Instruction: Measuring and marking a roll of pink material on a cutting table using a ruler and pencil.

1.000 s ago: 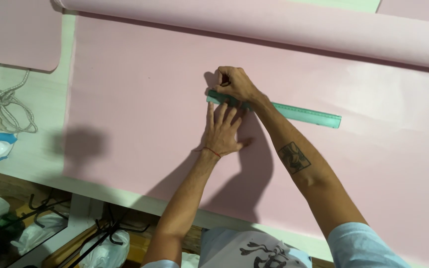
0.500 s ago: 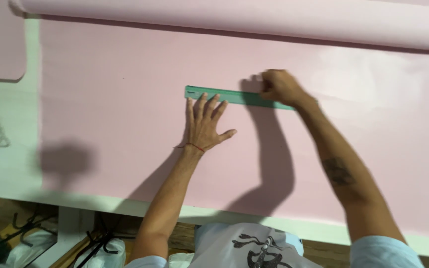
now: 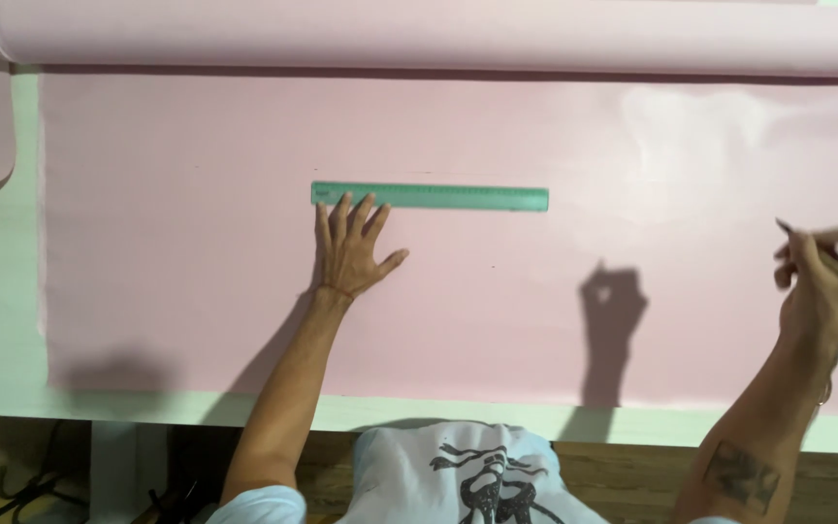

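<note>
Left hand (image 3: 351, 254): fingers spread flat on the pink fabric (image 3: 186, 243), fingertips touching the near edge of the green ruler (image 3: 429, 196) at its left end.

Green ruler: lies flat, long axis left to right, parallel to the fabric roll (image 3: 438, 34) above.

Right hand (image 3: 826, 272): raised well to the right of the ruler (fingers curled, pinching a thin dark item too small to identify).

Left hand is the nearer.

White table (image 3: 2, 369): borders the fabric.

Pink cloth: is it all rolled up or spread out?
Partly spread: the cloth lies flat on the table, the rest rolled at the top.
</note>
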